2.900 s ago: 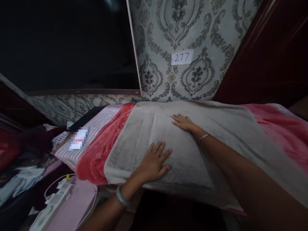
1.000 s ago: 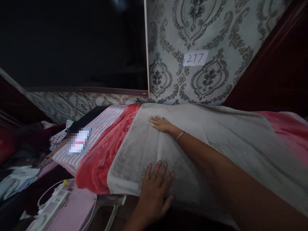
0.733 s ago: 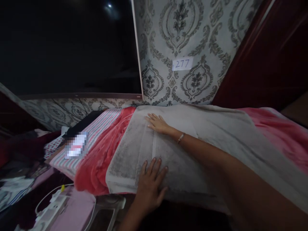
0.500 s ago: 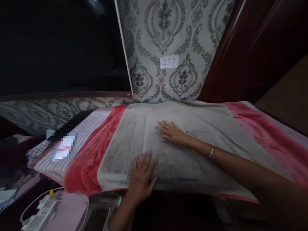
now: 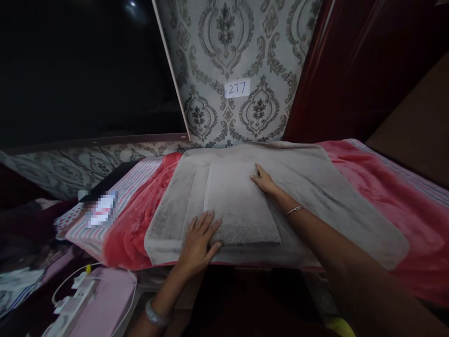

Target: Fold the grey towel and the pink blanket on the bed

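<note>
A grey plush cloth, folded into a thick rectangle, lies on a larger grey cloth spread flat. My left hand rests palm down at the near left part of the folded piece, its fingers spread. At the far right edge of that piece is my right hand, turned on its side with thumb and fingers apart; nothing shows in its grasp. Its lower fingers are partly hidden. A red plush blanket lies under the grey cloth and shows on both sides.
A striped cloth covers the surface beneath. To the left lie a blurred white item, a dark flat object and a white power strip. Behind stand a large dark screen and a patterned wall with a "277" label.
My right hand has slid right, from the middle of the folded cloth to its far right edge, and turned sideways. My left hand stays nearly in place. The view has shifted slightly.
</note>
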Available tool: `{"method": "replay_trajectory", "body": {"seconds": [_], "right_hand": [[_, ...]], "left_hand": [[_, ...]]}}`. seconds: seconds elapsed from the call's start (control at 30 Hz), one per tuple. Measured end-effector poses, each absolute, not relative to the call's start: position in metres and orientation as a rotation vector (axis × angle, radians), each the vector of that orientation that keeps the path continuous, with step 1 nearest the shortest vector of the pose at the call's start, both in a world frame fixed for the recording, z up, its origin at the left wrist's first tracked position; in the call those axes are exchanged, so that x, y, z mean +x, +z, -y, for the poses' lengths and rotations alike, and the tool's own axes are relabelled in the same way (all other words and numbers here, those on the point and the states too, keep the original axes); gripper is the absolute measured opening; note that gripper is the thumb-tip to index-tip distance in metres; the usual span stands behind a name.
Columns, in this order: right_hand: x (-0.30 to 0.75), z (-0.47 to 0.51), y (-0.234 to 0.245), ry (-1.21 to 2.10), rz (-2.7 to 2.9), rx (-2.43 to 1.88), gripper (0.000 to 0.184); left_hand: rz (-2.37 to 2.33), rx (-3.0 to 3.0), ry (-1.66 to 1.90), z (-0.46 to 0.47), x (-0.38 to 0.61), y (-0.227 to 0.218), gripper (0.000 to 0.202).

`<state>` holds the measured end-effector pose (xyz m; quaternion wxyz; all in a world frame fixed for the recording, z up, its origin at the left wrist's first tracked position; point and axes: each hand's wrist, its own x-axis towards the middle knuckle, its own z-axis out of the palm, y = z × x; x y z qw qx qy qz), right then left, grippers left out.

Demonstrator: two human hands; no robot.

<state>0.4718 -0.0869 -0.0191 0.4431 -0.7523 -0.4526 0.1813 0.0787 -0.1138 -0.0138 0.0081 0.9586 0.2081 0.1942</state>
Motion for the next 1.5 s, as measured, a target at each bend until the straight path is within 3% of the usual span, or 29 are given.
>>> {"method": "replay_trajectory", "body": {"seconds": [0.17, 0.4, 0.67, 0.77, 0.93, 1.13, 1.37, 1.5], "right_hand": [[0.478, 0.09, -0.01, 0.526, 0.977, -1.858, 0.081], [0.478, 0.075, 0.007, 0.562, 0.759, -1.917, 0.082], [0.475, 0.051, 0.015, 0.559, 0.634, -1.89, 0.07], [0.469, 0.048, 0.021, 0.611, 0.641, -1.833, 0.056], [0.455, 0.049, 0.041, 0.694, 0.7, -1.675, 0.026], [0.435, 0.065, 0.072, 0.71, 0.804, -1.501, 0.031], [0.418, 0.09, 0.095, 0.664, 1.064, -1.336, 0.034], [0.421, 0.096, 0.106, 0.676, 1.016, -1.279, 0.038]], "left_hand": [[-0.635, 2.894, 0.462, 0.088, 0.099, 0.027, 0.039], [-0.781, 2.868, 0.245, 0.023, 0.173, 0.053, 0.036], [-0.867, 2.992, 0.351, -0.002, 0.203, 0.021, 0.049], [-0.826, 2.995, 0.346, -0.006, 0.2, 0.016, 0.05], [-0.881, 2.872, 0.296, -0.037, 0.213, 0.038, 0.057], [-0.905, 2.608, 0.119, -0.099, 0.248, 0.079, 0.082], [-0.683, 2.479, -0.11, -0.137, 0.245, 0.118, 0.044], [-0.67, 2.57, 0.027, -0.135, 0.225, 0.138, 0.042]]}}
